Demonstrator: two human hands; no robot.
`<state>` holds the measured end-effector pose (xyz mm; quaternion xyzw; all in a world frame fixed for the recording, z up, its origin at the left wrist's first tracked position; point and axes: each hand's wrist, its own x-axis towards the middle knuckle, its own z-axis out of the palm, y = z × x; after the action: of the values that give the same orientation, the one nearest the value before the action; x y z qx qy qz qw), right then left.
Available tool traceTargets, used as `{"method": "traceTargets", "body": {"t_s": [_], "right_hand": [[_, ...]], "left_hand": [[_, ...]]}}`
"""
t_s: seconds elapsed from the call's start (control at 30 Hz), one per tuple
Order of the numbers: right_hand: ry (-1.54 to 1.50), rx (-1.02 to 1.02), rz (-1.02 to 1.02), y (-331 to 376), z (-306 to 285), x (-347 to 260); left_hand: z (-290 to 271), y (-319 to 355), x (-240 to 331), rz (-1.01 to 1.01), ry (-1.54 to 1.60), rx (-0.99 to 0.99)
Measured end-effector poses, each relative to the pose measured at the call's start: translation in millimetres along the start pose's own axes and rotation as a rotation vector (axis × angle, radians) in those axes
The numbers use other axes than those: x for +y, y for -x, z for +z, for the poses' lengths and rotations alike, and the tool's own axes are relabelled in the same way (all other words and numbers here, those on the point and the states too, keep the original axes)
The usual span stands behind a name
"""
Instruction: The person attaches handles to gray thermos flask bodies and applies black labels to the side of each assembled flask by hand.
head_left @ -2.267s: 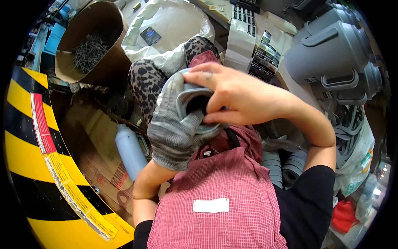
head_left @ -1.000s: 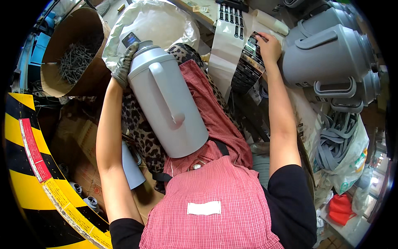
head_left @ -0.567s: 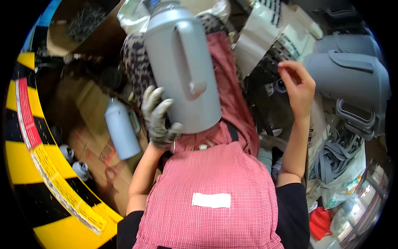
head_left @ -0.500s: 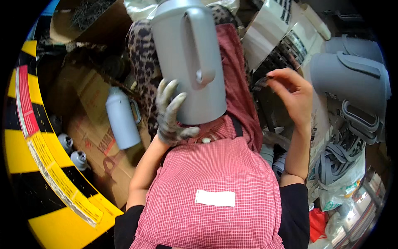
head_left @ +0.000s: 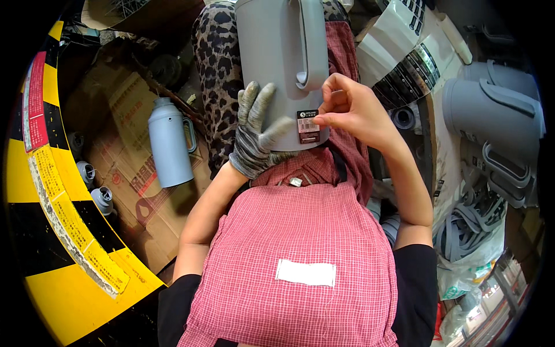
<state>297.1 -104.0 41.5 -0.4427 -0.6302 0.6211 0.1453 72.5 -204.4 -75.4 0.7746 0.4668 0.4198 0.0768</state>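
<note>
A large grey jug with a long side handle rests across my lap, its base toward me. My gloved left hand lies against its lower left side, fingers stretched and apart. Between the bare thumb and forefinger of my right hand is the edge of a small black label with a white barcode panel. The label lies against the jug's wall near the base, just below the handle's end. Whether it is fully stuck down, I cannot tell.
A smaller blue-grey flask lies on flattened cardboard to the left. Yellow-black striped edging curves along the left. On the right are label sheets, more grey jugs and a bag of loose grey handles.
My right hand has come leftward from the label sheets to the jug, bringing the black label against its wall. The left hand now rests on the jug's lower side.
</note>
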Motion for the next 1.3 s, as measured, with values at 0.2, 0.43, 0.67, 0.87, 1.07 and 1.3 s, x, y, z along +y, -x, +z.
{"method": "traceTargets", "body": {"t_s": [0.2,0.43,0.67,0.87,1.07,1.3], "right_hand": [[0.38,0.044,0.198,-4,-10,16],[0.326,0.481,-0.278,-2,-128,23],[1.059,0.865,-0.34,-84,-288,83],[0.724,0.88,-0.295,-96,-297,122],[0.713,0.988,-0.313,-91,-275,104],[0.548,0.911,-0.275,-93,-277,109]], "left_hand": [[-4,2,5,0.035,-0.26,-0.155],[-49,-38,5,0.414,0.182,-0.28],[-36,-197,-166,-0.463,0.555,0.167],[-20,-242,-219,-0.4,0.455,-0.374],[-96,-258,-140,-0.213,0.127,-0.439],[-126,-249,-123,-0.011,0.367,-0.378]]}}
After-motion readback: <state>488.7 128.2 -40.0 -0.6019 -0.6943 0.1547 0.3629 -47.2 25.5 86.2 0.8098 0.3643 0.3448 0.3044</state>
